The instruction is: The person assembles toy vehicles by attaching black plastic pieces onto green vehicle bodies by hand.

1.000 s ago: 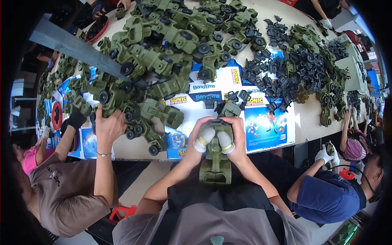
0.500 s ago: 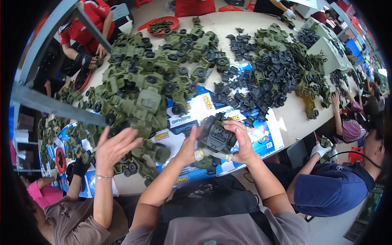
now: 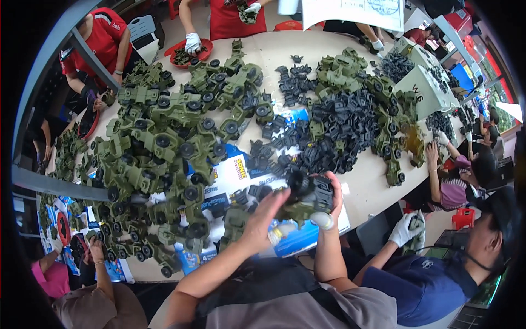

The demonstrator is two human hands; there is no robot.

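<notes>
Now green toy truck (image 3: 307,198) between both hands — right hand (image 3: 332,198) gripping, left hand (image 3: 264,220) spread alongside.

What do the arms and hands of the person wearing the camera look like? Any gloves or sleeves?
Both forearms are bare, coming up from short grey sleeves over a dark apron-like front. No full gloves: the left hand and the right hand each show pale whitish covers on a fingertip or thumb, like finger cots. No watch or bracelet shows. The left hand is blurred, so finer detail cannot be told.
</notes>
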